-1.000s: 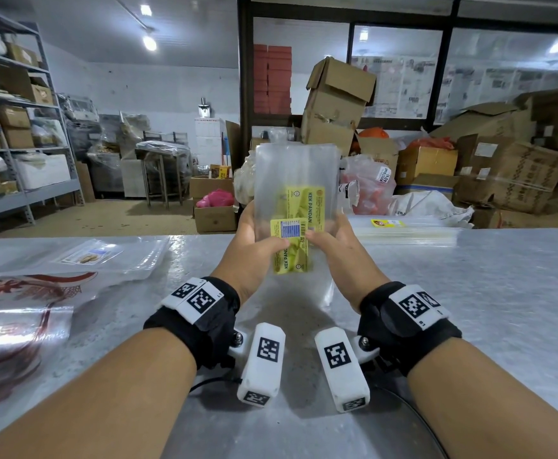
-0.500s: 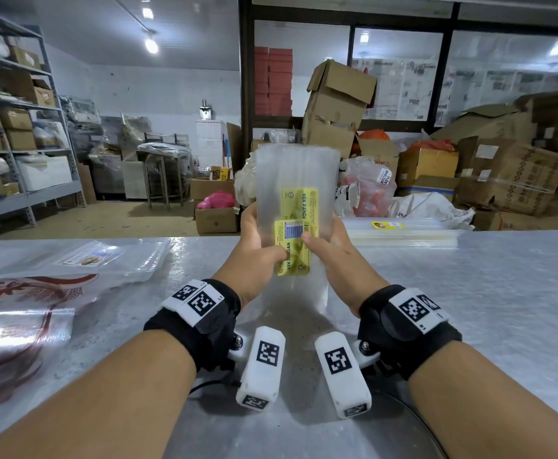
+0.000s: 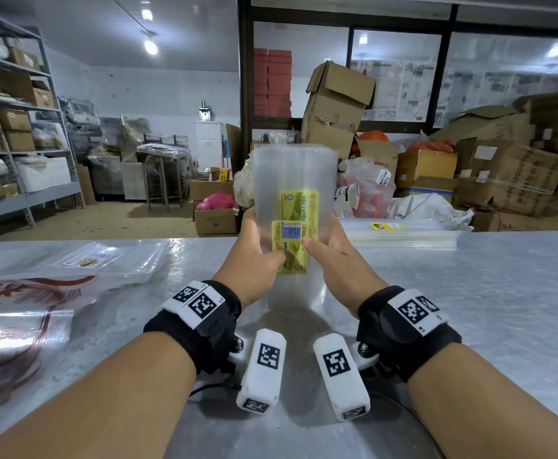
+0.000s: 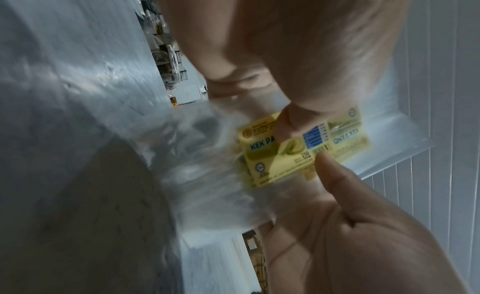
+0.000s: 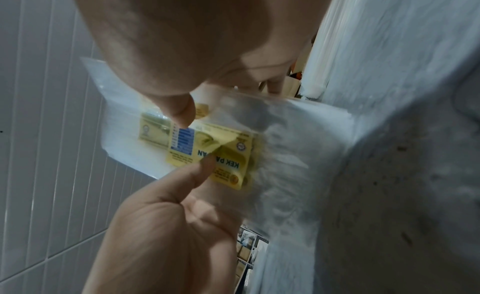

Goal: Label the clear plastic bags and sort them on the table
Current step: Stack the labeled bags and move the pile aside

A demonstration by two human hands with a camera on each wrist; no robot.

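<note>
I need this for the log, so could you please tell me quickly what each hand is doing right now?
Left hand: holds the clear plastic bag, thumb pressing the yellow label.
Right hand: holds the same bag, thumb on the label.

Head view sits above and behind both forearms, facing forward and slightly down across the metal table (image 3: 469, 293) into a storeroom of cardboard boxes (image 3: 337, 104) and shelving (image 3: 12, 134); wide, mid-distance. Left wrist view looks along the left hand (image 4: 363, 247) from very close, rolled sideways so the table runs up the frame's left side. Right wrist view looks along the right hand (image 5: 166, 226) equally close, rolled the other way, table on the frame's right. All three share the clear bag (image 3: 292, 180) with its yellow label (image 3: 296, 223), both thumbs on it; the label is blurred in both wrist views.
</note>
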